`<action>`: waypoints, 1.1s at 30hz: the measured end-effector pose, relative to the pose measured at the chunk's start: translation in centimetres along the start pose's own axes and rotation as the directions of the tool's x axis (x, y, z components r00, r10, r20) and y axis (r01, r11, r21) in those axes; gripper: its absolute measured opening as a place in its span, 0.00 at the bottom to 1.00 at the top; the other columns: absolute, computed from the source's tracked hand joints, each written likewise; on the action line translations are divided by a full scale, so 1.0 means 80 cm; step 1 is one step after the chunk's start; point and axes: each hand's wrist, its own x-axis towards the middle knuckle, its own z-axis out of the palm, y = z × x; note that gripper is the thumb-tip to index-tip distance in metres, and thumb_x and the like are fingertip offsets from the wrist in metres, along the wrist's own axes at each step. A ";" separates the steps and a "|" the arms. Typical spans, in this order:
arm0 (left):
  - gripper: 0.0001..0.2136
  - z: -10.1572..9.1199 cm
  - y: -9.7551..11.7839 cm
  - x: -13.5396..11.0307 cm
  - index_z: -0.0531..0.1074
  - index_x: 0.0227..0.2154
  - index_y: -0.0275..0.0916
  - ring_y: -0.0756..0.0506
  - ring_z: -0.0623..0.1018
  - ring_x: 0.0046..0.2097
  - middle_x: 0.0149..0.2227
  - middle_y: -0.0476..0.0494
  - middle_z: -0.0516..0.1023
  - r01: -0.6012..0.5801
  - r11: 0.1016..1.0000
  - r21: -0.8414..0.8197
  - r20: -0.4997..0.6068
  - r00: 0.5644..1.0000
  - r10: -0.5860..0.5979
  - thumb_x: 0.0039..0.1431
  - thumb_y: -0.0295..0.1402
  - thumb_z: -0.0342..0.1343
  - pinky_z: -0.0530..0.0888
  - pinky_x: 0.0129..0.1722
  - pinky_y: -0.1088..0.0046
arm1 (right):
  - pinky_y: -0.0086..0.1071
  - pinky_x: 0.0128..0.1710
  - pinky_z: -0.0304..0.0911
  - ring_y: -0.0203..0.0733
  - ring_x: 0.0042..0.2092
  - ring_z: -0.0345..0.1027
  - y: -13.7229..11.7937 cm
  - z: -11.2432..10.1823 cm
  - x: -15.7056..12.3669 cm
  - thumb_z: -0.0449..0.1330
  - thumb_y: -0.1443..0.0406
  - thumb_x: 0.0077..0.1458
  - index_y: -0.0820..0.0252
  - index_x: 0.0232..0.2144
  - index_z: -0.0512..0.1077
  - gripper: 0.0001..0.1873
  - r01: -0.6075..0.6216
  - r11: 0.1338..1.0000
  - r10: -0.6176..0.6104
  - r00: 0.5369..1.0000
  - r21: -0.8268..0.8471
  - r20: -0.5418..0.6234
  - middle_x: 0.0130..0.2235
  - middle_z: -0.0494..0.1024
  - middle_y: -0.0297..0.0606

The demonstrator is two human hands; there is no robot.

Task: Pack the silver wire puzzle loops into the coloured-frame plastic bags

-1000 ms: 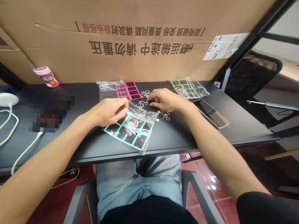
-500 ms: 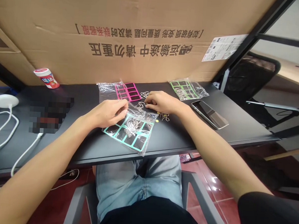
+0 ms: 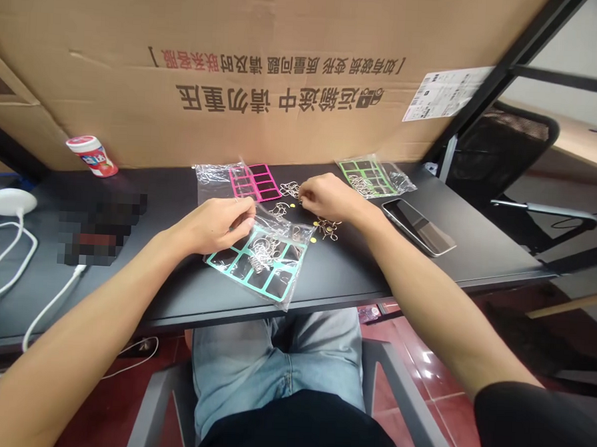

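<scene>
My left hand (image 3: 221, 225) is closed, thumb and fingers pinching the upper edge of a clear plastic bag (image 3: 298, 233). Inside that bag lie a teal-framed black label sheet (image 3: 275, 284) and a clump of metal rings (image 3: 263, 254). My right hand (image 3: 330, 197) hovers with its fingertips pinched together beside a small pile of metal rings (image 3: 290, 190); whatever they hold is hidden. Nearer me are more loose rings (image 3: 280, 211) and another ring cluster (image 3: 328, 230). Small yellow discs (image 3: 313, 240) lie among them. Behind is a pink-framed label sheet (image 3: 263, 183), partly in clear plastic.
A green-framed sheet in a bag with rings (image 3: 368, 178) lies at the back right, near a phone (image 3: 419, 228). A red-and-white bottle (image 3: 92, 156) and a white cable (image 3: 48, 314) are on the left. Cardboard (image 3: 283, 136) walls the desk's back.
My right hand has shifted slightly right and away from me, uncovering a yellow disc and more of the loose rings. My left hand and the teal-sheet bag have stayed in place.
</scene>
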 end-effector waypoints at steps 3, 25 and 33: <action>0.06 -0.001 0.001 0.000 0.64 0.37 0.43 0.45 0.73 0.32 0.32 0.49 0.75 0.013 1.000 -0.005 0.003 1.000 -0.013 0.73 0.35 0.50 0.66 0.35 0.65 | 0.39 0.42 0.61 0.44 0.37 0.70 0.002 0.000 -0.001 0.57 0.69 0.62 0.59 0.36 0.80 0.11 -0.013 1.000 0.013 0.999 0.002 -0.030 0.36 0.82 0.43; 0.06 -0.003 0.005 0.001 0.67 0.37 0.43 0.45 0.73 0.32 0.31 0.48 0.76 0.022 0.999 -0.024 -0.001 1.000 -0.022 0.71 0.36 0.51 0.66 0.35 0.65 | 0.37 0.40 0.64 0.40 0.36 0.73 -0.006 -0.010 -0.008 0.64 0.63 0.62 0.57 0.40 0.83 0.08 0.021 0.984 -0.043 0.991 0.175 0.128 0.36 0.85 0.36; 0.05 -0.003 0.004 0.000 0.65 0.37 0.43 0.45 0.74 0.32 0.32 0.48 0.75 0.014 1.000 -0.013 0.000 1.000 -0.014 0.72 0.35 0.51 0.66 0.34 0.65 | 0.36 0.39 0.68 0.41 0.36 0.78 -0.009 -0.023 -0.014 0.69 0.59 0.60 0.58 0.40 0.84 0.10 -0.025 0.976 -0.011 0.987 0.217 0.163 0.35 0.87 0.36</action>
